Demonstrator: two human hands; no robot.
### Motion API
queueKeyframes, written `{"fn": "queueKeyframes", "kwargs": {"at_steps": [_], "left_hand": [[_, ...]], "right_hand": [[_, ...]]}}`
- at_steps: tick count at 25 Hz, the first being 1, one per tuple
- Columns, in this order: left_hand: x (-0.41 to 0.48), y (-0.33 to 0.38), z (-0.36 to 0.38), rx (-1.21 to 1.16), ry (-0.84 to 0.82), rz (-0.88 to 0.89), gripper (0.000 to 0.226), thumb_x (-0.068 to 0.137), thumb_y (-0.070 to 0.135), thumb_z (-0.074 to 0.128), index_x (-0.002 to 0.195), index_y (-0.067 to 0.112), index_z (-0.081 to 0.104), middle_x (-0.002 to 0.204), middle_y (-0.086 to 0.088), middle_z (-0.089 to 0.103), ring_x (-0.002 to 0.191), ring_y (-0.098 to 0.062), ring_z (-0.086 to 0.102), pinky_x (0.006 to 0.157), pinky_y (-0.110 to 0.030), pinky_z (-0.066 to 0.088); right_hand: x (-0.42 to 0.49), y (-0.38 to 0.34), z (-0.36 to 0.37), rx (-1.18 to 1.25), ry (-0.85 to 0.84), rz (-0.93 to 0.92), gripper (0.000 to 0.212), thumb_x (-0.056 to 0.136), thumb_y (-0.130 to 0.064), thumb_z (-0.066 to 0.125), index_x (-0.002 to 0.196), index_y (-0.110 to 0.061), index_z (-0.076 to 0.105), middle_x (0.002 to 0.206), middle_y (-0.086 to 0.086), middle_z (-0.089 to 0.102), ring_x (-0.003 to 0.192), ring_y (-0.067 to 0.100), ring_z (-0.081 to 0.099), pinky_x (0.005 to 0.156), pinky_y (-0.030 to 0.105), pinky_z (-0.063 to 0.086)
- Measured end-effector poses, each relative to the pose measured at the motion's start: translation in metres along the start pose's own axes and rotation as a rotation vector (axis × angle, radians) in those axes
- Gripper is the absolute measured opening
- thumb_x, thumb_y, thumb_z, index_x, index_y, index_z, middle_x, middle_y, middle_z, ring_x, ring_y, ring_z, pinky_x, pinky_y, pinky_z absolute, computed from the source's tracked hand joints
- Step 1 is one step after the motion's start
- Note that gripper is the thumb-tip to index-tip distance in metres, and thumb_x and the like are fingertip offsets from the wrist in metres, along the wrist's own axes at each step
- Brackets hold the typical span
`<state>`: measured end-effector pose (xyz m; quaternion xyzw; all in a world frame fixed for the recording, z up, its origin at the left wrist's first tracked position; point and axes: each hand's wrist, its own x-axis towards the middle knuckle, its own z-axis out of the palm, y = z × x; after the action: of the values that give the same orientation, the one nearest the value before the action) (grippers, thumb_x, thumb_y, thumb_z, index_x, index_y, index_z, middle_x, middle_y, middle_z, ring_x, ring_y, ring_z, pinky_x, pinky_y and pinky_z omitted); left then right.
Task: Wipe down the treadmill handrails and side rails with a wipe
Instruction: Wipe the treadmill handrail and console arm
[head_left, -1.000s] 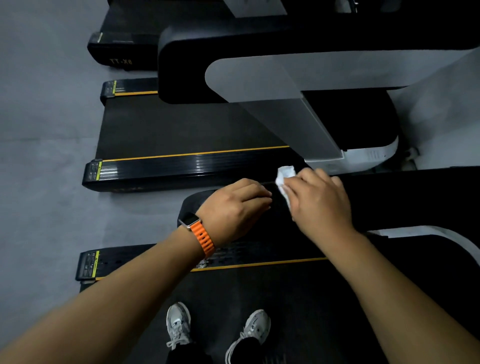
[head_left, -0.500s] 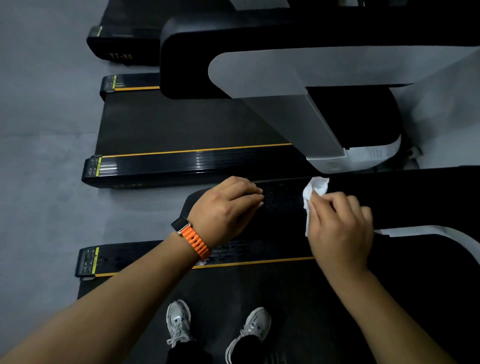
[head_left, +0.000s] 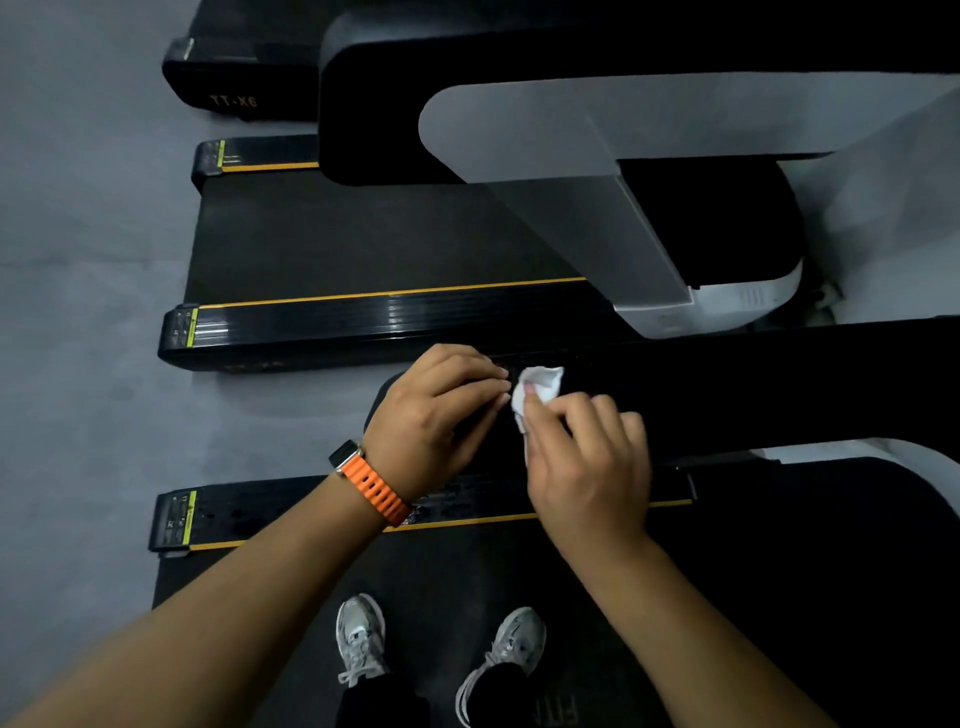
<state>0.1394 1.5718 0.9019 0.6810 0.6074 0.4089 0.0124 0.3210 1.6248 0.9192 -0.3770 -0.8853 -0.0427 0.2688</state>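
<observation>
The right hand (head_left: 587, 462) pinches a crumpled white wipe (head_left: 540, 387) between the thumb and curled fingers. The wipe protrudes beyond the fingertips and is pressed against the top of the black handrail (head_left: 753, 384). The rest of the handrail extends away to the outer side of the right hand.

The left hand (head_left: 436, 415) lies just beside the right hand, on the rounded end of the same handrail. Its fingers are held together and bent over the rail top. The fingertips nearly touch the wipe. The left thumb is hidden, so its position cannot be told. An orange watch strap (head_left: 374, 488) encircles the left wrist.

Below both hands, the side rail (head_left: 270, 512) with its orange edge line runs under the left wrist. Two grey shoes (head_left: 361, 639) stand on the dark belt (head_left: 675, 597), below the forearms. Beyond the fingertips of both hands stands a neighbouring treadmill (head_left: 363, 234) on the grey floor (head_left: 78, 312).
</observation>
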Motion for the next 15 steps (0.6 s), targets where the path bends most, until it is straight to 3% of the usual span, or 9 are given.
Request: {"fn": "queueKeyframes", "kwargs": {"at_steps": [3, 7, 11, 13, 15], "left_hand": [[-0.011, -0.008, -0.013, 0.004, 0.002, 0.009, 0.013, 0.095, 0.006, 0.072, 0.105, 0.000, 0.078, 0.111, -0.012, 0.073, 0.104, -0.029, 0.066, 0.094, -0.038, 0.053], [-0.025, -0.017, -0.023, 0.024, 0.010, -0.008, 0.013, 0.095, 0.005, 0.072, 0.106, 0.000, 0.077, 0.113, -0.013, 0.072, 0.108, -0.029, 0.067, 0.096, -0.039, 0.054], [-0.027, -0.017, -0.019, 0.006, 0.044, -0.007, 0.014, 0.096, 0.006, 0.072, 0.107, 0.000, 0.077, 0.114, -0.013, 0.073, 0.109, -0.029, 0.067, 0.098, -0.039, 0.053], [-0.028, -0.020, -0.022, -0.017, 0.032, 0.003, 0.014, 0.096, 0.006, 0.072, 0.108, 0.001, 0.077, 0.115, -0.013, 0.073, 0.110, -0.029, 0.067, 0.099, -0.037, 0.052], [-0.029, -0.023, -0.026, -0.028, 0.013, 0.018, 0.015, 0.096, 0.007, 0.072, 0.109, 0.002, 0.077, 0.116, -0.012, 0.072, 0.111, -0.029, 0.067, 0.100, -0.036, 0.052]], "right_hand": [[0.008, 0.026, -0.007, -0.040, -0.056, -0.018, 0.016, 0.098, -0.021, 0.062, 0.107, -0.020, 0.075, 0.083, 0.005, 0.061, 0.073, 0.033, 0.053, 0.061, 0.043, 0.036], [0.035, 0.048, -0.010, -0.129, -0.112, 0.236, 0.011, 0.092, -0.019, 0.061, 0.091, -0.012, 0.069, 0.088, 0.010, 0.060, 0.082, 0.037, 0.053, 0.066, 0.045, 0.040], [0.054, -0.019, 0.014, -0.047, -0.209, -0.088, 0.003, 0.086, -0.018, 0.068, 0.086, -0.016, 0.068, 0.084, 0.007, 0.058, 0.078, 0.034, 0.054, 0.063, 0.042, 0.037], [0.059, 0.004, 0.009, -0.101, -0.257, -0.082, 0.016, 0.089, -0.024, 0.057, 0.085, -0.015, 0.069, 0.083, 0.007, 0.058, 0.079, 0.035, 0.055, 0.064, 0.042, 0.038], [0.059, 0.033, 0.000, -0.165, -0.202, 0.080, 0.028, 0.091, -0.028, 0.049, 0.088, -0.012, 0.071, 0.086, 0.010, 0.059, 0.082, 0.036, 0.056, 0.066, 0.043, 0.040]]}}
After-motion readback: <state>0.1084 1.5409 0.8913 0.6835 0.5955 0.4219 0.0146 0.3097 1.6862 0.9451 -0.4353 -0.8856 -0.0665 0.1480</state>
